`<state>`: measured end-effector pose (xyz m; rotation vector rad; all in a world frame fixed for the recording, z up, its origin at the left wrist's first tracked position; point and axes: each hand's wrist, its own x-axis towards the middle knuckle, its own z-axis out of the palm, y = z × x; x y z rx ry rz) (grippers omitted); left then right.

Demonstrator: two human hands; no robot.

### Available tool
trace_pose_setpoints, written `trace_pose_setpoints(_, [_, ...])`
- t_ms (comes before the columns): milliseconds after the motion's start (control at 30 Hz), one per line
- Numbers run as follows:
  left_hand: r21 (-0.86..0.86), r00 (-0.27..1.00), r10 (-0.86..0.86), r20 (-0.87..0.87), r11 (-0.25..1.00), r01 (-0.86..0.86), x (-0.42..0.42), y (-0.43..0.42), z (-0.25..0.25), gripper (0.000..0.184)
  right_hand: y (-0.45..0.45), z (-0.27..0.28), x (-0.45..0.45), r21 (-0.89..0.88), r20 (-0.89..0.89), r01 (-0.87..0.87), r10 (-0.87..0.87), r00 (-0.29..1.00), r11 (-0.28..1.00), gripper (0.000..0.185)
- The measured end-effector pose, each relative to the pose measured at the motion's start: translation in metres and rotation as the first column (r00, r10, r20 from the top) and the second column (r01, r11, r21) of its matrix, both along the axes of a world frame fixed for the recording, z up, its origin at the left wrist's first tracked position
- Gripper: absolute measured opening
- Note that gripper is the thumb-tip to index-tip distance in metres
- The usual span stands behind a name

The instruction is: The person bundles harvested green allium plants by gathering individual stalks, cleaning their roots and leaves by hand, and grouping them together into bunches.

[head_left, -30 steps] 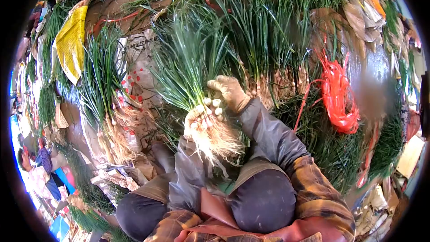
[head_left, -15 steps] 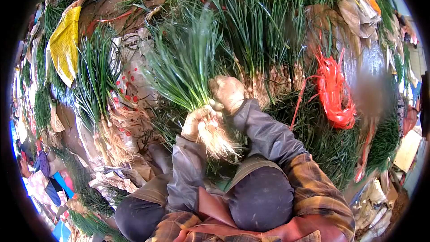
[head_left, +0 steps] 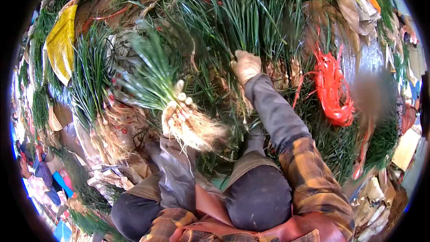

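Note:
My left hand (head_left: pixel 167 117) is wrapped round a bunch of green onions (head_left: pixel 190 121). Their white bulbs and pale roots stick out to the right, and the green leaves fan up and left, blurred by motion. Further right, my right hand (head_left: pixel 247 66) is closed at the stems of the loose green onions (head_left: pixel 244 27) laid out ahead of me. Some roots hang down just below that hand. Its fingertips are partly hidden among the leaves. Both hands seem to wear pale gloves.
A hank of red plastic strips (head_left: pixel 333 92) lies at the right. Another pile of green onions (head_left: pixel 107 130) rests on the left, near a yellow sack (head_left: pixel 62 42). Cut leaves cover the ground around my knees (head_left: pixel 257 192). Brown paper (head_left: pixel 358 11) lies at the upper right.
My left hand has moved left and down with the bunch, which now tilts more to the left. My right hand has left the bunch and reached up and right to the laid-out onions.

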<state>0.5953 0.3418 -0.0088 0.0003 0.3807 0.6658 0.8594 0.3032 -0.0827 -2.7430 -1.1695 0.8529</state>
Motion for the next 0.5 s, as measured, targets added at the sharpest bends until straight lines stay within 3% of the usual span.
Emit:
trace_pose_setpoints(33, [-0.014, 1.0, -0.001, -0.027, 1.0, 0.001, 0.0, -0.007, -0.001, 0.061, 0.007, -0.018, -0.001, -0.083, 0.156, -0.142, 0.153, 0.976, 0.986, 0.022])
trace_pose_setpoints(67, [-0.024, 0.999, 0.003, -0.049, 1.0, -0.005, 0.003, -0.011, -0.001, 0.059, 0.007, -0.016, -0.004, -0.062, 0.132, -0.147, 0.154, 0.979, 0.987, 0.018])
trace_pose_setpoints(100, [0.003, 0.994, -0.03, -0.105, 1.0, 0.03, 0.005, -0.012, 0.002, 0.054, 0.008, -0.012, -0.003, 0.002, 0.016, 0.012, -0.012, 1.0, 1.0, 0.019])
trace_pose_setpoints(133, [0.048, 0.998, -0.07, -0.005, 0.996, 0.07, 0.005, -0.012, -0.005, 0.045, 0.009, -0.003, -0.003, 0.043, -0.109, 0.174, -0.168, 0.98, 0.984, 0.02])
trace_pose_setpoints(200, [0.023, 0.993, -0.116, 0.035, 0.993, 0.115, 0.009, -0.011, -0.001, 0.04, 0.004, 0.006, 0.0, 0.136, -0.269, 0.35, -0.306, 0.913, 0.927, 0.013])
trace_pose_setpoints(233, [-0.022, 0.987, -0.143, -0.073, 0.99, 0.142, 0.009, -0.011, 0.003, 0.036, 0.008, 0.009, 0.003, 0.025, -0.541, 0.485, -0.397, 0.742, 0.874, 0.012])
trace_pose_setpoints(267, [-0.035, 0.986, -0.13, -0.106, 0.991, 0.127, 0.014, -0.014, 0.004, 0.036, 0.012, 0.013, 0.004, -0.125, -0.746, 0.575, -0.459, 0.483, 0.808, 0.012])
trace_pose_setpoints(300, [-0.032, 0.979, -0.147, -0.138, 0.989, 0.144, 0.022, -0.014, 0.012, 0.036, 0.008, 0.025, -0.006, 0.073, -0.947, 0.662, -0.157, 0.28, 0.746, 0.009])
trace_pose_setpoints(333, [-0.03, 0.972, -0.159, -0.172, 0.987, 0.156, 0.026, -0.014, 0.02, 0.037, 0.013, 0.038, -0.009, 0.209, -0.837, 0.351, -0.019, 0.547, 0.913, 0.008])
trace_pose_setpoints(367, [-0.05, 0.93, -0.253, -0.266, 0.967, 0.249, -0.005, -0.012, -0.03, 0.037, 0.008, 0.042, -0.026, 0.172, -0.891, 0.374, -0.018, 0.454, 0.912, 0.008])
trace_pose_setpoints(400, [-0.097, 0.945, -0.197, -0.262, 0.979, 0.177, 0.006, -0.016, -0.027, 0.035, 0.001, 0.046, -0.04, 0.138, -0.933, 0.391, -0.013, 0.361, 0.91, 0.009])
trace_pose_setpoints(467, [-0.145, 0.919, -0.257, -0.299, 0.964, 0.223, 0.004, -0.013, -0.026, 0.033, -0.01, 0.04, -0.064, 0.405, -0.816, 0.245, 0.227, 0.531, 0.881, 0.009])
trace_pose_setpoints(500, [-0.182, 0.923, -0.263, -0.281, 0.959, 0.218, 0.004, -0.015, -0.028, 0.033, -0.009, 0.036, -0.064, 0.587, -0.633, 0.054, 0.416, 0.653, 0.808, 0.01])
